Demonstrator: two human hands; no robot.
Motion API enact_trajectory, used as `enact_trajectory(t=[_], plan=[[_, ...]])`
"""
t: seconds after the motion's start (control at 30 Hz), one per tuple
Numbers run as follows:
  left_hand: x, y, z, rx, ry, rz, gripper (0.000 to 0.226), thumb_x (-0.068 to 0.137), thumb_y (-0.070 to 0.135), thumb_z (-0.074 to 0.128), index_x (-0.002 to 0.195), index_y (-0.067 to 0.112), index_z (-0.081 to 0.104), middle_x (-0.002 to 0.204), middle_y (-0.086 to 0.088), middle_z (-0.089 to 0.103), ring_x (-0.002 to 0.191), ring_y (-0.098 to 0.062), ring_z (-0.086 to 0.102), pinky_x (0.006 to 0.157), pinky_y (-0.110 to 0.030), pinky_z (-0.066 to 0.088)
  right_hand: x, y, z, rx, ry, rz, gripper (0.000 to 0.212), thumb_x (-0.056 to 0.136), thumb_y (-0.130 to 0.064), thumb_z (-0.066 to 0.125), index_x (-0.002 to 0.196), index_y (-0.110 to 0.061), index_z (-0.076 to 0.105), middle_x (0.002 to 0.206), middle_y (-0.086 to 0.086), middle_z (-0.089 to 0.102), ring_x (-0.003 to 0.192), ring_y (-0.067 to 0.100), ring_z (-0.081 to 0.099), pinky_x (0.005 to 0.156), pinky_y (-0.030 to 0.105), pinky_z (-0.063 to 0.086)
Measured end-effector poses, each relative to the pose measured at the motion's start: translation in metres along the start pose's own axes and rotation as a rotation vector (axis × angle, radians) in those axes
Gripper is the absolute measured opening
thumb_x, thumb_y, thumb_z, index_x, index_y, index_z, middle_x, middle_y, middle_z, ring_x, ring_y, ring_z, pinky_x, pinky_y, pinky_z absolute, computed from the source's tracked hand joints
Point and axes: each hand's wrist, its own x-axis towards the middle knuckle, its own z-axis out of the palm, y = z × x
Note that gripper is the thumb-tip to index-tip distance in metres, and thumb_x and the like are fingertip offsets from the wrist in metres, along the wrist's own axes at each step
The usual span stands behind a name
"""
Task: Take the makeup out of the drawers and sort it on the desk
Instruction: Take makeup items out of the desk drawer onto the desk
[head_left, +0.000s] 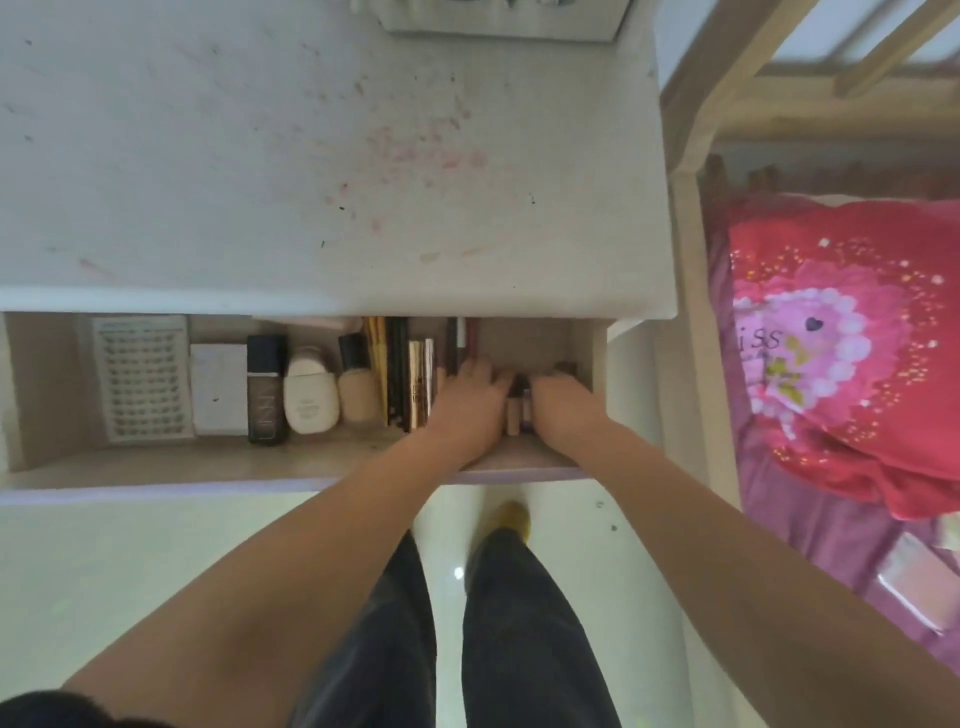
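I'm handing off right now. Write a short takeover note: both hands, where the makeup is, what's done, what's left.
Left hand: in the open drawer, fingers down among the sticks near the drawer's right end; grip hidden.
Right hand: beside it, over small tubes; grip hidden too.
In the drawer, left to right: lash tray, white box, dark bottle, white bottle, beige foundation bottle, pencils.
Done: drawer open. Nothing sorted on the desk, which shows only pink stains.
Left: lift everything out and group it on the desk.
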Motion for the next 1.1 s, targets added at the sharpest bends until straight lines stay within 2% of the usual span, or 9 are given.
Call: enact_trajectory(t=[0.2,0.3,0.4,0.53,0.67,0.77,0.83,1.0,1.1], plan=[[-0.004,0.001,-0.006,-0.1,0.19,0.019,0.029,0.085,0.019,0.054,0.113,0.011,0.055,0.116,-0.015,0.052,0.11,-0.033,0.044,0.08,-0.041,0.039,-0.009,0.01,0.0,0.023,0.158,-0.105,0.026,0.094,-0.012,0.046,0.118,-0.012,0.053,0.117,0.014,0.051,0.096,0.034,0.058,0.073,0.035,0.044],[-0.008,0.01,-0.007,-0.293,0.153,-0.034,0.022,0.086,0.017,0.054,0.107,0.014,0.052,0.109,-0.011,0.06,0.103,-0.03,0.053,0.078,-0.038,0.038,-0.014,0.013,-0.004,0.044,0.191,-0.165,0.025,0.091,-0.011,0.049,0.115,-0.012,0.05,0.115,0.012,0.053,0.093,0.033,0.059,0.068,0.034,0.043],[-0.009,0.016,-0.012,-0.479,0.103,-0.115,0.018,0.089,0.015,0.054,0.106,0.014,0.052,0.106,-0.009,0.063,0.098,-0.028,0.058,0.082,-0.038,0.044,-0.019,0.014,-0.006,0.08,0.143,-0.215,0.026,0.091,-0.009,0.048,0.116,-0.011,0.05,0.112,0.012,0.059,0.097,0.031,0.059,0.074,0.038,0.048],[-0.02,0.015,-0.043,-0.626,0.136,-0.072,0.008,0.09,0.019,0.058,0.095,0.023,0.052,0.088,0.01,0.058,0.084,-0.013,0.058,0.065,-0.02,0.04,-0.028,0.019,-0.028,0.13,0.224,-0.294,0.015,0.094,-0.021,0.05,0.106,-0.012,0.051,0.104,0.007,0.057,0.089,0.027,0.056,0.069,0.035,0.043],[-0.034,0.001,-0.111,-0.764,0.197,-0.005,0.015,0.088,0.027,0.061,0.086,0.037,0.051,0.081,0.017,0.06,0.077,0.003,0.058,0.068,-0.014,0.047,-0.043,0.028,-0.086,0.33,0.294,-0.367,0.004,0.092,-0.027,0.056,0.094,-0.027,0.053,0.085,-0.013,0.053,0.074,0.006,0.05,0.064,0.013,0.038],[-0.012,-0.012,-0.166,-0.847,0.264,-0.016,0.014,0.087,0.028,0.061,0.083,0.038,0.053,0.082,0.015,0.064,0.074,0.002,0.06,0.068,-0.015,0.047,-0.034,0.031,-0.141,0.591,0.38,-0.335,0.005,0.092,-0.02,0.057,0.092,-0.025,0.056,0.08,-0.015,0.06,0.062,0.0,0.057,0.059,0.009,0.046],[0.017,-0.018,-0.191,-0.859,0.308,-0.051,0.014,0.088,0.025,0.061,0.082,0.034,0.053,0.081,0.014,0.063,0.069,0.0,0.06,0.063,-0.014,0.042,-0.009,0.028,-0.171,0.643,0.412,-0.276,0.003,0.094,-0.019,0.055,0.092,-0.02,0.057,0.075,-0.011,0.061,0.054,-0.004,0.056,0.052,0.009,0.046],[0.089,-0.029,-0.208,-0.831,0.303,-0.128,0.01,0.089,0.025,0.061,0.087,0.016,0.056,0.085,-0.001,0.064,0.061,-0.015,0.06,0.053,-0.017,0.041,0.062,0.017,-0.201,0.554,0.433,-0.14,0.011,0.095,-0.026,0.053,0.093,-0.018,0.059,0.076,-0.005,0.058,0.056,0.0,0.049,0.048,0.004,0.037],[0.113,-0.028,-0.204,-0.779,0.318,-0.157,0.014,0.088,0.027,0.061,0.089,0.013,0.058,0.091,-0.006,0.065,0.066,-0.019,0.059,0.061,-0.029,0.048,0.083,0.011,-0.2,0.462,0.489,-0.128,0.014,0.094,-0.028,0.053,0.091,-0.017,0.063,0.081,-0.005,0.055,0.068,0.007,0.047,0.057,0.007,0.033]])
